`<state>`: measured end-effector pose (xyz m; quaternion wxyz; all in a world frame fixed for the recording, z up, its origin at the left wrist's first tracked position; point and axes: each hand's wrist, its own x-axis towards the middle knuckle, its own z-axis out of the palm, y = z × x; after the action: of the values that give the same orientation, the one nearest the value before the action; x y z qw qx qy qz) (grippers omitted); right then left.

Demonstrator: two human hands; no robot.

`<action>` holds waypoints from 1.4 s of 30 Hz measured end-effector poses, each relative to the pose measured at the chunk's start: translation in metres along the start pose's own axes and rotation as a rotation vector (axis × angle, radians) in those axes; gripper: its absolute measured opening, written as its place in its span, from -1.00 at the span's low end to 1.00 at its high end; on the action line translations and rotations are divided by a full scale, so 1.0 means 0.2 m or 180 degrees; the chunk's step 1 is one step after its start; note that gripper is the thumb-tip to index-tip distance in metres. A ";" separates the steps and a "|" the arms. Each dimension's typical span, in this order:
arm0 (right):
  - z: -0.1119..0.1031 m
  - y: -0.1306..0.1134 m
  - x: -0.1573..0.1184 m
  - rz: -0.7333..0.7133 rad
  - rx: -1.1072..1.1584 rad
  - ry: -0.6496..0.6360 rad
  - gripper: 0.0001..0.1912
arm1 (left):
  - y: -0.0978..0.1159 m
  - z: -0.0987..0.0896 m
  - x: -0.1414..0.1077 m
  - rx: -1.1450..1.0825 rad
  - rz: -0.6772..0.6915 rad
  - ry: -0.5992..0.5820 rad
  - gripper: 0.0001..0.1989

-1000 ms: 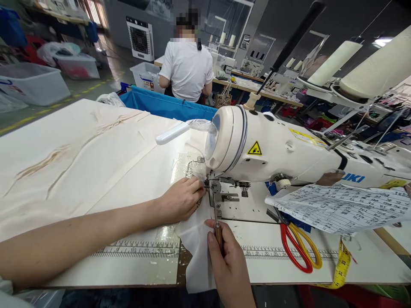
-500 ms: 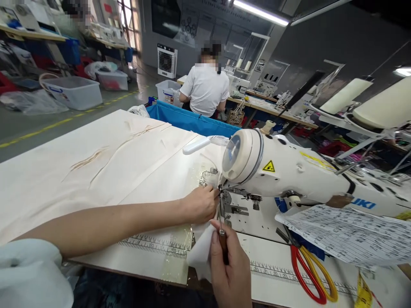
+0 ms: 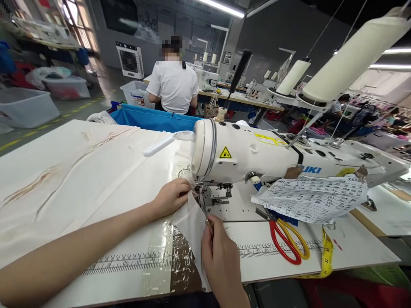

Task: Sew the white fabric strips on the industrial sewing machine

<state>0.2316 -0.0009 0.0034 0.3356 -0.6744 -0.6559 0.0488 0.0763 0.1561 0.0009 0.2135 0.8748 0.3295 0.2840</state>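
White fabric point(image 3: 189, 222) runs from beside the needle area of the white sewing machine point(image 3: 250, 149) down over the table's front edge. My left hand point(image 3: 171, 194) pinches the fabric's upper part, just left of the presser foot. My right hand point(image 3: 220, 252) is closed round a thin pointed metal tool point(image 3: 207, 216), its handle mostly hidden in the fingers. The tool's shaft points up toward the presser foot, and the fabric lies against this hand's left side. More pale fabric point(image 3: 80, 171) spreads over the table on the left.
Red and yellow scissors point(image 3: 285, 241) and a yellow tape measure point(image 3: 326, 252) lie right of my right hand. A written paper sheet point(image 3: 311, 196) hangs by the machine. Thread cones point(image 3: 353, 60) stand above. Beyond a blue cloth bin point(image 3: 154, 117) sits a person in white point(image 3: 173, 85).
The view has swung to the right. The fabric now shows stretched between my hands, and my right hand has turned, hiding the tool's brown handle.
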 end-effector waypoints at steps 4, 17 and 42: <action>0.02 -0.02 0.05 -0.0343 -0.0326 0.0252 -0.54 | 0.01 -0.01 0.01 -0.0310 -0.0076 -0.0052 -0.73; 0.05 -0.03 0.07 -0.0343 -0.0453 0.0503 -0.44 | 0.02 -0.03 0.01 -0.0421 -0.0061 -0.0043 -0.74; 0.07 -0.05 0.08 -0.0454 -0.0870 0.0742 -0.42 | -0.01 0.02 0.02 0.0314 0.0219 0.0136 -0.79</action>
<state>0.2185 0.0183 0.0031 0.3172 -0.6666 -0.6592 -0.1432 0.0802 0.1592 -0.0030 0.1532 0.8888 0.3173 0.2932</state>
